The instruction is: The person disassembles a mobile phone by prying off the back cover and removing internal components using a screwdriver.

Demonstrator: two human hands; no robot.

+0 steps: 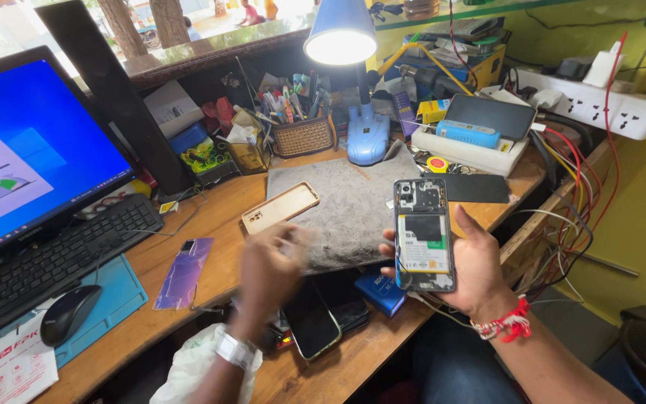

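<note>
The right hand (480,262) cradled an opened phone (424,234), back cover off, upright above the table (218,224) edge, its grip clasping the sides so the insides faced up. The blurred left hand (271,273) hovered beside a grey mat (345,202); its grip could not be told.

The open phone (424,236) lies in the right hand (472,269), over the desk (211,217). The left hand (267,273) is left of it, above a mat (353,202). A phone case (280,207) lies on the mat's left edge. A lamp (353,75) stands behind the mat. The keyboard (54,258) and mouse (69,313) lie far left.
</note>
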